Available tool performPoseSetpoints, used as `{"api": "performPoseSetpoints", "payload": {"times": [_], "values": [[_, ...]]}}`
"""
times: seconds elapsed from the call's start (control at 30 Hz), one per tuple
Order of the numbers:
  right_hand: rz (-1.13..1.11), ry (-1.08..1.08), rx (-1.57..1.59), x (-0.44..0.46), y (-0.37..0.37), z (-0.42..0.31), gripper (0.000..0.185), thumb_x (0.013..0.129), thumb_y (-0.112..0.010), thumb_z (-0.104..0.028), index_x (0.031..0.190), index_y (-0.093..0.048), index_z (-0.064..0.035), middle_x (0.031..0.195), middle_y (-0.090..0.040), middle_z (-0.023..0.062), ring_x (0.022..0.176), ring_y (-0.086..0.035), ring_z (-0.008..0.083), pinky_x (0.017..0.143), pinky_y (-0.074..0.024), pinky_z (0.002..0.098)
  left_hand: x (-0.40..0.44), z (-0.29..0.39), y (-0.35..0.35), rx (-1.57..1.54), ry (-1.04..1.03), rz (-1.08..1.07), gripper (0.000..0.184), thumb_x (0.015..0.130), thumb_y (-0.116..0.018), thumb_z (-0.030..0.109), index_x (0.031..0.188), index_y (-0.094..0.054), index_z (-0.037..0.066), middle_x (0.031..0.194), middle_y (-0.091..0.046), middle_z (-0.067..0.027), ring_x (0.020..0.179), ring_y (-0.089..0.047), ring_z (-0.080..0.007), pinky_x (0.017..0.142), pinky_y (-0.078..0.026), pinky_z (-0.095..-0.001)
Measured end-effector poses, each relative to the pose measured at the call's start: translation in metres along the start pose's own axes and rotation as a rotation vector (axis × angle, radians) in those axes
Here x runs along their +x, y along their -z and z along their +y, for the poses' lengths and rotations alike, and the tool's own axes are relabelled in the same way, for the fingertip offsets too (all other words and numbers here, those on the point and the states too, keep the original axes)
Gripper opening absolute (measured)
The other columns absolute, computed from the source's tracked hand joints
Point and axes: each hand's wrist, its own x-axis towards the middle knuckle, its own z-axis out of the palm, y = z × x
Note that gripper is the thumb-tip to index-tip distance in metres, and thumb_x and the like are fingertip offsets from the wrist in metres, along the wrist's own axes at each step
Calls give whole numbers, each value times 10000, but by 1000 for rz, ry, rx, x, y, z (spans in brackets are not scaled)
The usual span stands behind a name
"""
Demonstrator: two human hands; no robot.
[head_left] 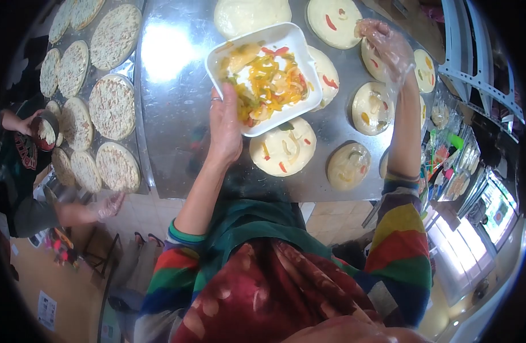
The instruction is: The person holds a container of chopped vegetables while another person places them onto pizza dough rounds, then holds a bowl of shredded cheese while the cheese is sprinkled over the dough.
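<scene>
My left hand (226, 127) grips the near left side of a white tray (212, 54), which is tilted above the metal table. Inside lie sliced peppers (268, 77) in yellow, red and green, with some paler pieces. My right hand (387, 47), in a clear plastic glove, is over a dough round (375, 67) at the upper right. Its fingers are pinched together, and what they hold is too small to make out. Beside it is a larger dough round (337, 28) with red pepper strips. Below the tray, another dough round (283, 153) carries several pepper strips.
On the left, a metal tabletop (141, 108) bears several topped pizza bases (112, 107). A co-worker's hand (24, 123) holds a bowl (46, 131) there; their gloved other hand (110, 206) is lower down. A perforated metal frame (480, 86) stands at the right.
</scene>
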Motion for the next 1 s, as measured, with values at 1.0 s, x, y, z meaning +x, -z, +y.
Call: {"api": "performPoseSetpoints", "payload": {"times": [1.0], "values": [[393, 540, -725, 73, -33, 1, 209, 814, -616, -230, 916, -665, -53, 851, -683, 162, 790, -657, 304, 742, -508, 381, -15, 18, -2, 37, -88, 3, 761, 932, -374, 585, 1382, -240, -14, 1342, -407, -169, 1229, -475, -245, 984, -467, -375]]}}
